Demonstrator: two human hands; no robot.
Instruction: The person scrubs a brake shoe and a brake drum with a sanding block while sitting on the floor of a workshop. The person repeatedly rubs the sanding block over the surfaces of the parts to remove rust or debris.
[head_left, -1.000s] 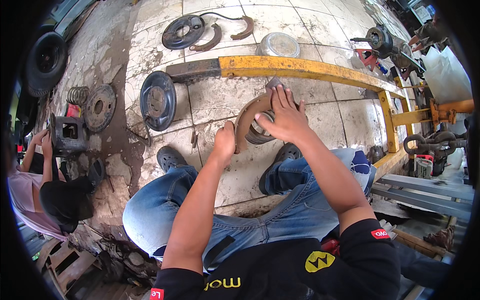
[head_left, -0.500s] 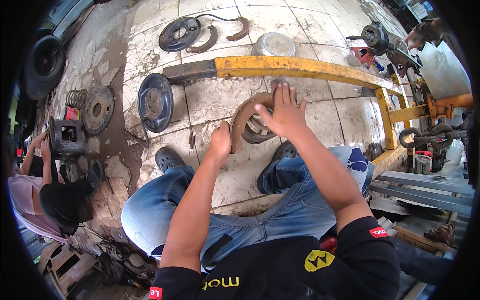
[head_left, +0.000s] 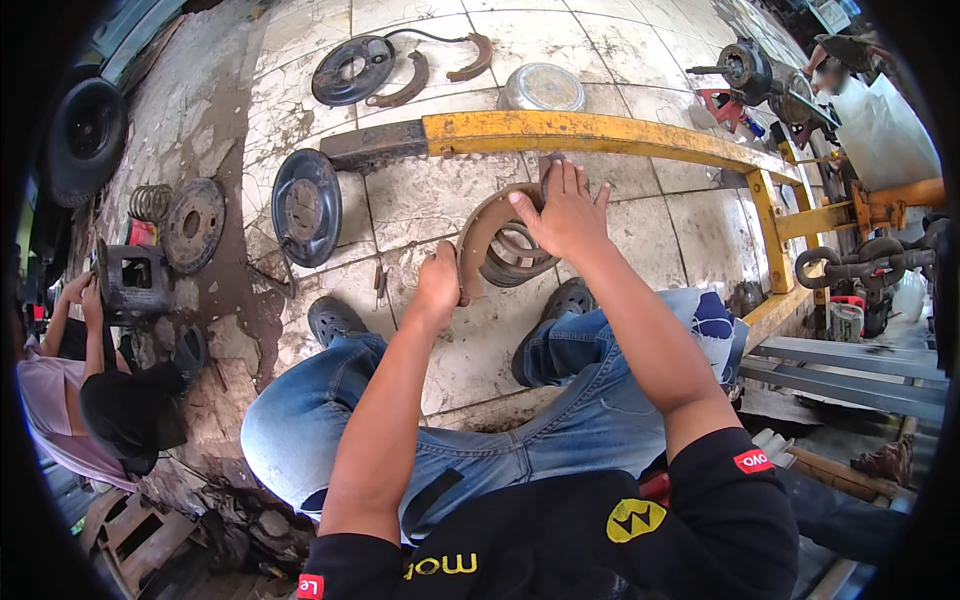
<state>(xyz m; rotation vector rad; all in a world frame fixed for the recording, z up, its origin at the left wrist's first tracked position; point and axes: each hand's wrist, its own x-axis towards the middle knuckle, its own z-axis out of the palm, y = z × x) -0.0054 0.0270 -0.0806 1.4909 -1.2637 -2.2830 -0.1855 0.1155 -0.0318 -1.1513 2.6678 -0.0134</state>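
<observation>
My left hand (head_left: 437,282) is closed round the near end of a curved brown brake shoe (head_left: 478,240), thumb on top. Over the shoe's far end lies my right hand (head_left: 572,222), its fingers stretched forward and the thumb spread along the curve. A small dark brown piece, perhaps sandpaper (head_left: 549,174), shows beside the right fingertips, under or against them. Behind the shoe, metal rings or a coil (head_left: 512,272) rest on the tiles, partly hidden by the shoe and right hand.
A yellow steel frame (head_left: 590,128) crosses beyond my hands. Around it lie black backing plates (head_left: 308,208), two loose brake shoes (head_left: 402,82) and a round metal cover (head_left: 543,90). At left, another person's hands (head_left: 84,290) hold a dark metal housing (head_left: 135,283). A chain (head_left: 865,262) hangs right.
My right hand has shifted slightly along the shoe's far end, and the dark piece shows less beside its fingers. My left hand keeps its grip. The whole view has moved a little.
</observation>
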